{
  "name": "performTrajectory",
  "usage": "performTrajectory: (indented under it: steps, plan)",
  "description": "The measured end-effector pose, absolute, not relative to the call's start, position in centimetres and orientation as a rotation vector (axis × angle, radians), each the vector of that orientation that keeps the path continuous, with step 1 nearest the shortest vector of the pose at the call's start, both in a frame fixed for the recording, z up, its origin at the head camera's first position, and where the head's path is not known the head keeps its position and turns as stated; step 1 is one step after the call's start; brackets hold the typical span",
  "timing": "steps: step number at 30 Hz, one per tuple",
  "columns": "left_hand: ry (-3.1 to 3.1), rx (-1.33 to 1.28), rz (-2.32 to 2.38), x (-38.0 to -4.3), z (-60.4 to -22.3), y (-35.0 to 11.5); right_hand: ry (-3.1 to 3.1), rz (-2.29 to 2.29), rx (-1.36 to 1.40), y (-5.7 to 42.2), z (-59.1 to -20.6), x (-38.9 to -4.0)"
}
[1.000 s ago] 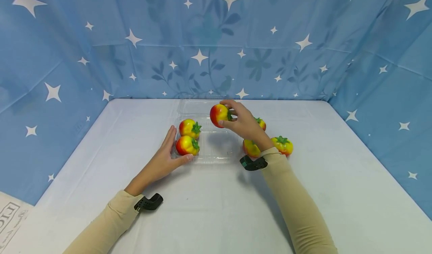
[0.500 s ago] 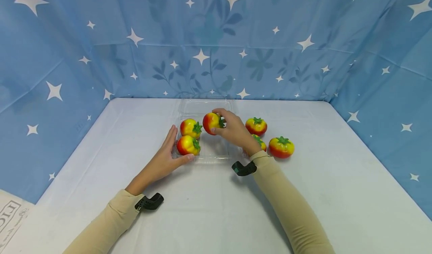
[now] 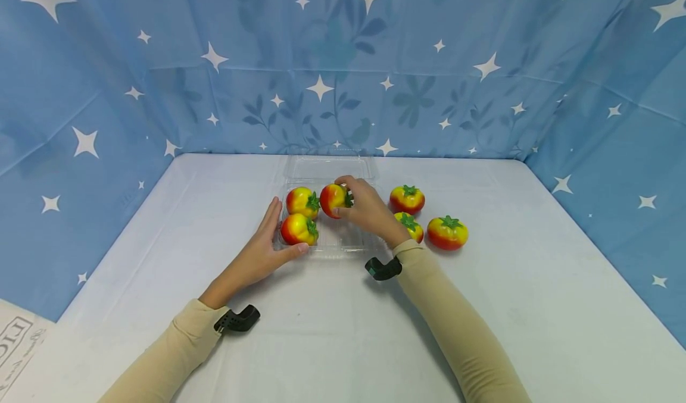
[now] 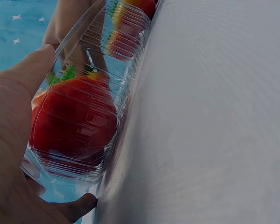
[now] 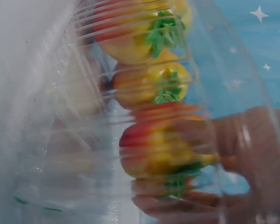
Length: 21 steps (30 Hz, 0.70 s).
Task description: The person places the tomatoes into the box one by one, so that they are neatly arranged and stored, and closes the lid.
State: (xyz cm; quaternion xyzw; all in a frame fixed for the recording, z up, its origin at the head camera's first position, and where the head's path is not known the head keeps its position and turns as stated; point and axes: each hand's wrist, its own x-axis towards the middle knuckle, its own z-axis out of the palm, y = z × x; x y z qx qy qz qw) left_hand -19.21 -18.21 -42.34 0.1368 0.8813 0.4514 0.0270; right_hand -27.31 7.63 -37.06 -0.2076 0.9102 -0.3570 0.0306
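Observation:
My right hand (image 3: 371, 214) pinches a red-and-yellow toy tomato (image 3: 330, 202) between thumb and fingers, low over the clear plastic container (image 3: 345, 241). Its green leafy top faces the palm. Two more toy tomatoes lie inside on the left, a rear one (image 3: 301, 201) and a front one (image 3: 297, 230). Along the container's left side my left hand (image 3: 258, 259) rests with fingers straight; in the left wrist view its thumb (image 4: 37, 65) touches the rim. Through the ribbed wall, the right wrist view shows the held tomato (image 5: 154, 151) in line with the others, somewhat blurred.
Right of the container sit three loose toy tomatoes: a rear one (image 3: 407, 200), a right one (image 3: 448, 234) and one (image 3: 411, 229) partly behind my right wrist. The container's clear lid (image 3: 329, 168) lies folded back. A blue starry curtain (image 3: 343, 63) borders the white table (image 3: 321, 343).
My right hand has moved left and lower with the toy tomato, bringing it beside the rear one in the container. The loose tomatoes on the right are more exposed. My left hand has stayed put.

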Motion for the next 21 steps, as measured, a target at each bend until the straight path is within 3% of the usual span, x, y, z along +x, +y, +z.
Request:
performTrajectory:
  steps: [21]
  plan:
    - [2.729,0.438,1.393,-19.32,-42.30,-18.27,2.788,-1.020,-0.611,7.25,-37.75,-27.36]
